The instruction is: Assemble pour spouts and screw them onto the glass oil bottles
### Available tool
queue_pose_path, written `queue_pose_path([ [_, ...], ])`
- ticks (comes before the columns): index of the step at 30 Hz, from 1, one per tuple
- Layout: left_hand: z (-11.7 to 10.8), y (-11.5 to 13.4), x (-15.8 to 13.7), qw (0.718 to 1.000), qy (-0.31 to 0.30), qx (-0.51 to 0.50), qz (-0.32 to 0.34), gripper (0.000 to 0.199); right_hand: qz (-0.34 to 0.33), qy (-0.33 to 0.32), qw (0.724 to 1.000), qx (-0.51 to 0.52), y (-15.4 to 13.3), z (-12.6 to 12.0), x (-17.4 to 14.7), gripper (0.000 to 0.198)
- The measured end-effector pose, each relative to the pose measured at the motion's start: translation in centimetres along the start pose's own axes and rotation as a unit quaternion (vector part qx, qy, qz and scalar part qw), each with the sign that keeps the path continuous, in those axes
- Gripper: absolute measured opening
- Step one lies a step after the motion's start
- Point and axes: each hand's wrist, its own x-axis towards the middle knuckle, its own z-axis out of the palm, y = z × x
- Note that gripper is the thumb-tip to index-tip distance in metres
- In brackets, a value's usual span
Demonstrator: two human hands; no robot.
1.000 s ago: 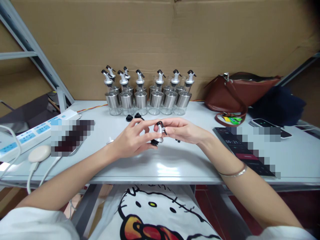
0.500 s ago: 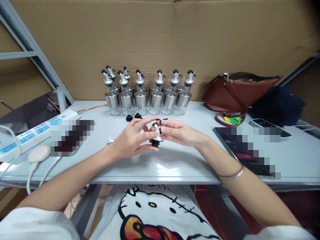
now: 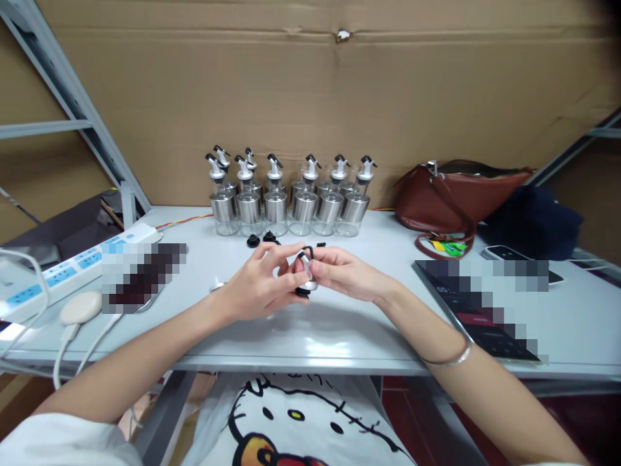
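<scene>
Between both hands, above the middle of the table, is a pourer spout (image 3: 306, 283) with a silver body, a black lever and a black ribbed stopper below. My left hand (image 3: 264, 278) is closed round its body and stopper from the left. My right hand (image 3: 347, 272) pinches the upper part by the black lever, fingertips touching the spout; the exact contact is partly hidden. Behind the hands, black stoppers (image 3: 253, 241) and a small black part (image 3: 321, 244) lie on the table. A small silver piece (image 3: 217, 286) rests beside my left wrist.
Several glass-and-steel oil bottles (image 3: 276, 208), many topped with spouts, stand at the back. A power strip (image 3: 77, 266), a phone (image 3: 145, 275) and a round white charger (image 3: 81, 308) are left. At right are a brown bag (image 3: 460, 194), a dark cap (image 3: 533, 220) and a tablet (image 3: 470, 310).
The view has tilted up slightly, so the scene sits lower. Both hands still hold the pourer spout; the left fingers now cover more of its stopper, and the black lever sits closer to the right fingers.
</scene>
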Motion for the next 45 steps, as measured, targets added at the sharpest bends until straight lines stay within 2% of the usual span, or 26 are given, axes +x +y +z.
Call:
queue_pose_path([
  [7,-0.2,0.1,0.2,1.000,0.000,0.013,-0.017,0.022,-0.032,0.040,0.999,-0.008,-0.1,0.2,0.0,0.046],
  [12,-0.4,0.2,0.3,0.999,0.001,0.038,-0.032,0.022,-0.044,0.038,0.998,-0.017,-0.3,0.2,0.0,0.031],
  [16,-0.3,0.5,0.5,0.997,0.011,0.057,-0.042,0.020,-0.043,0.044,0.997,-0.043,-0.2,-0.1,0.2,0.051],
  [19,-0.3,0.3,0.4,0.998,0.005,0.052,-0.047,0.020,-0.049,0.055,0.996,-0.050,-0.2,-0.1,0.3,0.051],
  [23,-1.3,-1.6,1.1,0.999,-0.026,0.022,-0.029,0.034,-0.078,0.082,0.992,-0.051,-0.6,0.1,0.3,0.053],
  [24,-1.8,-2.5,1.7,0.999,-0.026,0.015,-0.044,0.035,-0.091,0.099,0.990,-0.049,-0.7,0.1,0.4,0.053],
  [26,-2.7,-4.8,3.7,0.994,0.021,0.028,-0.107,0.028,-0.117,0.148,0.981,-0.046,-0.9,0.0,0.5,0.047],
  [28,-3.4,-7.7,6.4,0.975,0.020,0.063,-0.211,0.024,-0.133,0.197,0.971,-0.041,-0.9,-0.3,0.7,0.038],
  [31,-3.6,-12.4,10.8,0.946,-0.036,0.106,-0.304,0.028,-0.147,0.252,0.956,-0.031,-1.0,-0.5,0.9,0.020],
  [33,-3.2,-15.1,13.0,0.910,-0.130,0.128,-0.372,0.036,-0.157,0.281,0.946,-0.033,-1.2,-0.5,0.9,0.012],
  [34,-3.0,-16.2,13.9,0.882,-0.184,0.137,-0.411,0.039,-0.160,0.295,0.941,-0.039,-1.3,-0.4,0.8,0.010],
  [36,-2.3,-17.9,15.1,0.855,-0.231,0.138,-0.444,0.039,-0.158,0.313,0.935,-0.060,-1.7,-0.3,0.6,0.015],
  [40,-0.8,-19.2,16.9,0.803,-0.309,0.137,-0.491,0.040,-0.140,0.330,0.928,-0.099,-2.0,-0.4,0.5,0.026],
  [45,1.3,-18.6,18.3,0.735,-0.411,0.143,-0.520,0.025,-0.165,0.321,0.926,-0.116,-2.0,-0.6,0.5,0.037],
])
